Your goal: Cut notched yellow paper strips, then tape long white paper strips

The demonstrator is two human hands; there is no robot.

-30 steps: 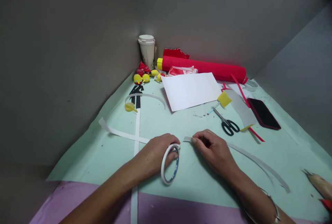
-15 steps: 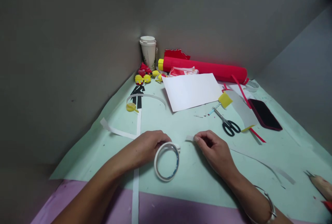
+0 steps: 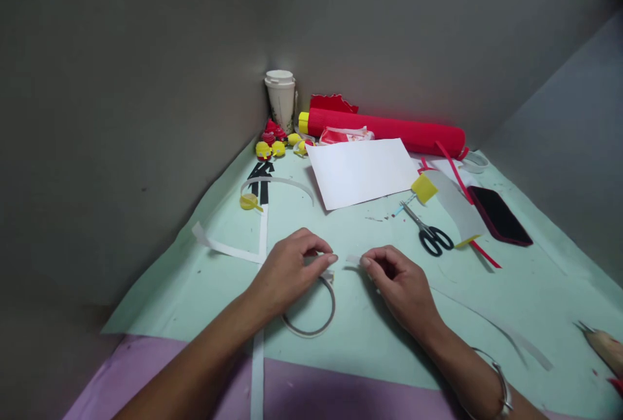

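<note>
My right hand (image 3: 399, 284) is closed, thumb and forefinger pinching a thin whitish strip (image 3: 353, 259) near its end, which pokes out to the left. Facing it, my left hand (image 3: 296, 267) is also closed in a pinch. Whatever sits between those fingertips, if anything, is too small to name. Under and beside the left hand a tape roll (image 3: 311, 334) lies low on the sheet, partly covered by the hand. From behind my right wrist a narrow pale strip (image 3: 487, 309) runs off to the right.
Black-handled scissors (image 3: 433, 238) and a phone (image 3: 501, 215) lie to the right. Farther back are a white sheet (image 3: 363, 173), a red roll (image 3: 389, 131), a lidded cup (image 3: 281, 98) and small yellow pieces (image 3: 263, 150). Pointed tool tips (image 3: 586, 328) show at the right edge.
My left hand has let go of the tape roll, which now lies flatter below it. The left fingers rose slightly into a pinch nearer the right hand. The right hand barely moved.
</note>
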